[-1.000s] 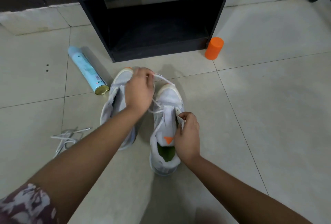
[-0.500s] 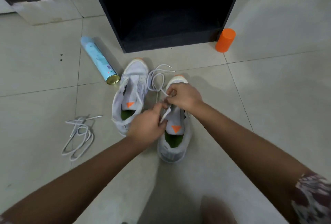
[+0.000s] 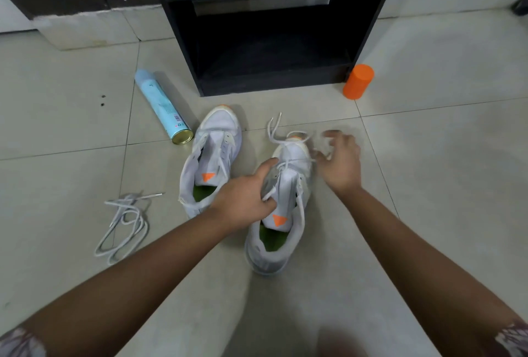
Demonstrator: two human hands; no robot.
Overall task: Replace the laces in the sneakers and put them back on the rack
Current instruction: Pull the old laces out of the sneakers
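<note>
Two white sneakers with orange tongue tabs and green insoles stand on the tiled floor. The left sneaker (image 3: 214,151) has no lace. A white lace (image 3: 274,131) is threaded through the front eyelets of the right sneaker (image 3: 281,253), and its loose end lies past the toe. My left hand (image 3: 243,199) grips the right sneaker's left eyelet edge, thumb pointing up the tongue. My right hand (image 3: 341,162) is blurred beside the toe and seems to pinch the lace's other end. The black shoe rack (image 3: 271,82) stands just behind.
A second white lace (image 3: 125,225) lies in a loose heap on the floor to the left. A light blue spray can (image 3: 163,105) lies on its side by the rack's left corner. An orange cylinder (image 3: 358,82) stands at the rack's right corner.
My right hand has swung from the middle of the shoe out to the right of the toe, drawing the lace with it. My left hand has shifted onto the sneaker's left side.
</note>
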